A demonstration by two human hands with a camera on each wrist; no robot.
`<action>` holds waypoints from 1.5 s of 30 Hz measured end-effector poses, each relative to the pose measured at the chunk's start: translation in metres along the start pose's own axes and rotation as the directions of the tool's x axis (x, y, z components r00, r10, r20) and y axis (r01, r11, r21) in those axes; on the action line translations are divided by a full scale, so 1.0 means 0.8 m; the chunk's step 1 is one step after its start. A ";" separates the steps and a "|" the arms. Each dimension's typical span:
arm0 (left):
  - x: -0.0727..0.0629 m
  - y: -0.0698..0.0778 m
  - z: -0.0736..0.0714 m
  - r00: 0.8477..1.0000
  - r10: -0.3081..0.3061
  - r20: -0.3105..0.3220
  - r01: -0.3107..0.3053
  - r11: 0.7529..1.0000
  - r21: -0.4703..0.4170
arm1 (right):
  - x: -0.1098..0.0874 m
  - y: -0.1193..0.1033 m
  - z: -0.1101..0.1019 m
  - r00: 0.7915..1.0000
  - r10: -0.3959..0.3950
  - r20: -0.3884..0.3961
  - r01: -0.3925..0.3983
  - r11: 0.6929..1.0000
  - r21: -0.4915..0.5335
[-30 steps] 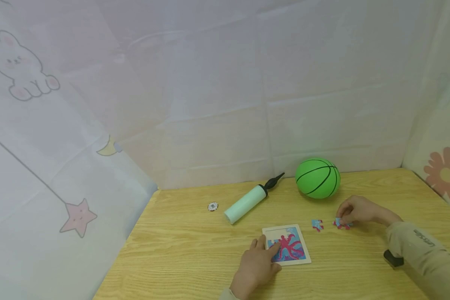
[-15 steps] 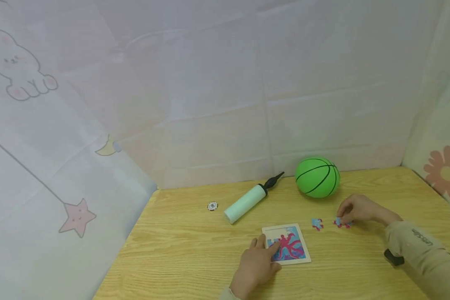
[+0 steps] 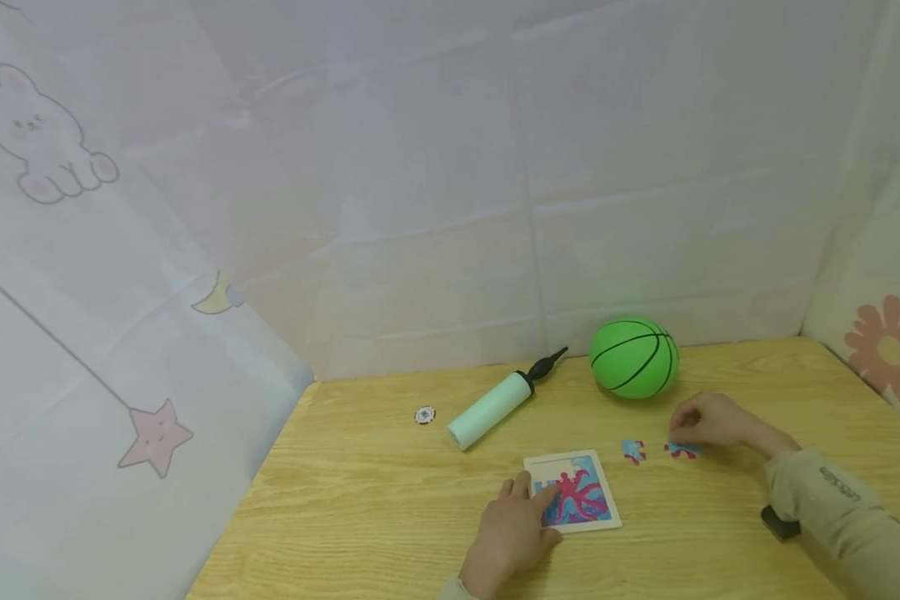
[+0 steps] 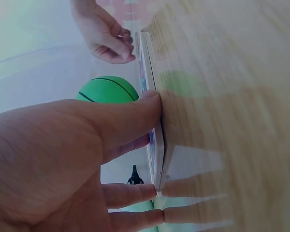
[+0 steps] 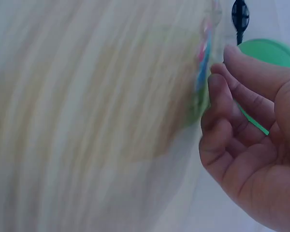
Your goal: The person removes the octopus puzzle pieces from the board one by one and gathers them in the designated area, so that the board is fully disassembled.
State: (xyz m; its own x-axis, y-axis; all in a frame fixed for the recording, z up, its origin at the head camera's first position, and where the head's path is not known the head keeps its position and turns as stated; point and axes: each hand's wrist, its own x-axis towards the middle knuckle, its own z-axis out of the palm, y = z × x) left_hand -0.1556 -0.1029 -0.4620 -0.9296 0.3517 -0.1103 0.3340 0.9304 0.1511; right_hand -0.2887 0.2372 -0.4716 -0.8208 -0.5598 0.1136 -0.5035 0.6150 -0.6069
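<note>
A square jigsaw tray (image 3: 607, 504) with a red octopus picture lies on the table, its upper left part bare of picture. My left hand (image 3: 512, 525) rests on its lower left side. The index finger lies on the picture, while the thumb touches the tray's edge in the left wrist view. To the right sit a blue-and-pink puzzle piece (image 3: 633, 451) and a second puzzle piece or pair of pieces (image 3: 681, 450), partly hidden by my right hand (image 3: 716, 419). That hand's fingers are curled beside the piece; nothing shows between thumb and index fingertips (image 5: 217, 67).
Behind the pieces stands a green ball (image 3: 636, 358) with black lines. A pale green hand pump (image 3: 491, 410) with a black nozzle lies left of it, and a poker chip (image 3: 424, 415) farther left. Patterned cloth (image 3: 435, 250) hangs behind the wooden table (image 3: 345, 517).
My right hand has shifted slightly left, and its fingertips now sit just above the right-hand piece. The left hand stays on the tray.
</note>
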 end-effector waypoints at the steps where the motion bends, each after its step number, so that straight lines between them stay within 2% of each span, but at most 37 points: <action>1: 0.000 0.000 0.000 1.000 -0.001 0.003 0.001 1.000 -0.002 | 0.001 -0.005 0.000 1.000 -0.002 -0.010 0.002 1.000 -0.007; 3: 0.000 -0.001 -0.001 1.000 0.000 0.008 0.000 1.000 -0.012 | 0.003 -0.019 0.001 1.000 0.008 -0.022 -0.008 1.000 -0.014; 6: -0.001 -0.001 -0.002 1.000 -0.007 0.014 0.008 0.999 -0.038 | 0.009 -0.043 0.003 0.999 -0.026 -0.025 0.026 1.000 -0.005; 11: -0.004 0.003 -0.002 1.000 -0.014 -0.009 0.013 0.999 -0.052 | 0.025 -0.078 0.015 0.997 -0.071 0.024 0.070 0.997 0.025; 14: -0.003 0.008 0.003 0.999 0.009 -0.039 -0.010 1.000 -0.025 | 0.035 -0.095 0.027 0.995 -0.068 0.071 0.060 0.993 0.106; 17: -0.002 0.013 0.007 0.999 0.017 -0.038 -0.018 1.000 -0.026 | 0.045 -0.105 0.042 0.992 -0.075 0.097 0.058 0.983 0.174; 23: 0.002 0.018 0.008 1.000 0.003 0.009 -0.003 0.999 -0.038 | 0.067 -0.106 0.078 0.989 -0.114 0.099 0.096 0.981 0.168; 28: 0.004 0.019 0.007 1.000 0.016 0.011 -0.016 1.000 -0.004 | 0.080 -0.106 0.094 0.987 -0.121 0.106 0.094 0.969 0.228; 32: 0.003 0.016 0.007 1.000 0.019 -0.001 -0.019 0.999 -0.027 | 0.085 -0.106 0.099 0.989 -0.079 0.128 0.045 0.967 0.250; 36: 0.001 0.013 0.005 1.000 0.005 0.019 -0.003 0.997 -0.073 | 0.088 -0.106 0.101 0.988 -0.041 0.146 0.004 0.969 0.247; 45: 0.000 0.008 0.001 0.999 0.008 0.051 -0.003 0.994 -0.109 | 0.092 -0.105 0.099 0.979 -0.027 0.204 -0.030 0.962 0.271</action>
State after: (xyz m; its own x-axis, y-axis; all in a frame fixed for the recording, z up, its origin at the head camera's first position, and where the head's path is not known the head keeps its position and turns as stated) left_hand -0.1532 -0.0968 -0.4614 -0.9177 0.3642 -0.1588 0.3176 0.9125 0.2577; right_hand -0.2853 0.1000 -0.4746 -0.7346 -0.6777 -0.0331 -0.3864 0.4579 -0.8006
